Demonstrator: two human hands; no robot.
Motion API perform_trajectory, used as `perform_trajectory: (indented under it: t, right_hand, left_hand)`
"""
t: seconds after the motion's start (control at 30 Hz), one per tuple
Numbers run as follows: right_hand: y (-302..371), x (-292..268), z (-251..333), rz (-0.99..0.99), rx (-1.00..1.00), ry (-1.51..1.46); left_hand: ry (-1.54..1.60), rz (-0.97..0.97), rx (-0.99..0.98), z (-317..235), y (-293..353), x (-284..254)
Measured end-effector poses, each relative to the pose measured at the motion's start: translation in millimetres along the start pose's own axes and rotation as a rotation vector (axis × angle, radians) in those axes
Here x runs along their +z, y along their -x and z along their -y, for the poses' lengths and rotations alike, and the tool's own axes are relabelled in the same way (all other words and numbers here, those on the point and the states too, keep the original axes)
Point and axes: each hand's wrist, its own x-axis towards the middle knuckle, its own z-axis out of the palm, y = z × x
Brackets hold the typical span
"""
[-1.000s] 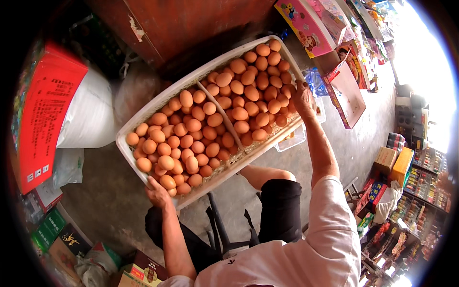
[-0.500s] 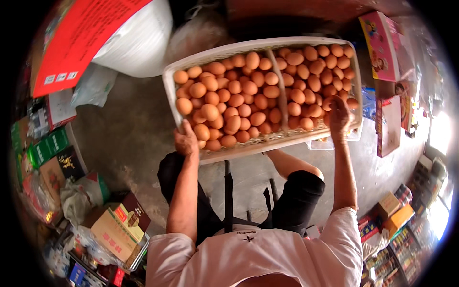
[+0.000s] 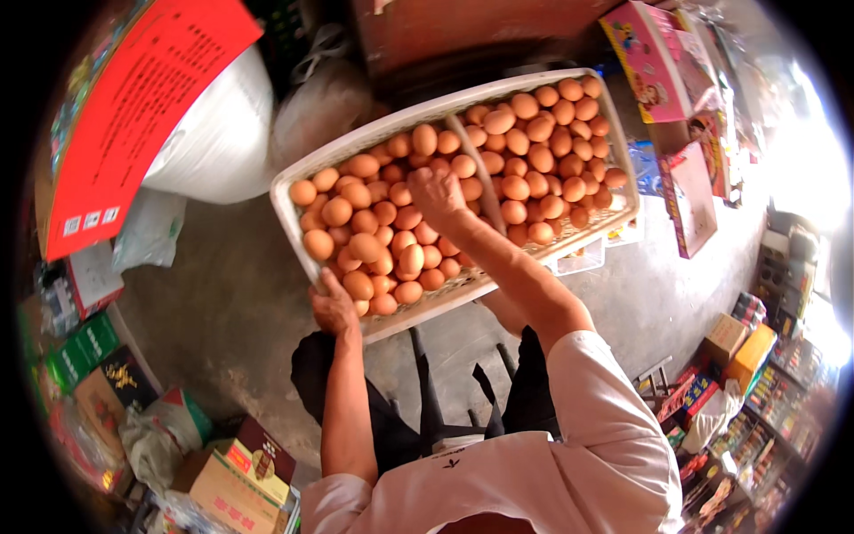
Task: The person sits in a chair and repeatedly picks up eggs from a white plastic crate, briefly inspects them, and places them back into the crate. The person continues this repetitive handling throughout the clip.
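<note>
A white plastic basket (image 3: pixel 286 224), tilted in view, is heaped with brown eggs (image 3: pixel 538 129) in two compartments split by a white divider (image 3: pixel 478 165). My left hand (image 3: pixel 334 305) grips the basket's rim at its near left corner, thumb on top. My right hand (image 3: pixel 438 196) reaches across into the left compartment, just left of the divider. Its fingers are curled down round an egg (image 3: pixel 439 166) that shows partly beyond them; the fingertips are hidden.
A red carton (image 3: pixel 133 116) and a white sack (image 3: pixel 218 133) stand at the far left. Several boxes (image 3: pixel 236 485) lie at the near left. A pink box (image 3: pixel 648 67) stands far right, above an open shallow box (image 3: pixel 689 200). A clear container (image 3: pixel 578 258) sits beside the basket's near right edge.
My right hand has moved left from the basket's right compartment to its left one. The basket appears shifted left in view with the whole scene. My left hand keeps its grip on the corner.
</note>
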Motion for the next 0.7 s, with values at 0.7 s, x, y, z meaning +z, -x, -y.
perform_trajectory:
  t: [0.7]
  right_hand:
    - [99.7, 29.6, -312.6, -0.025, 0.843, -0.327]
  left_hand:
    - [-0.062, -0.002, -0.025, -5.7, 0.5, -6.9]
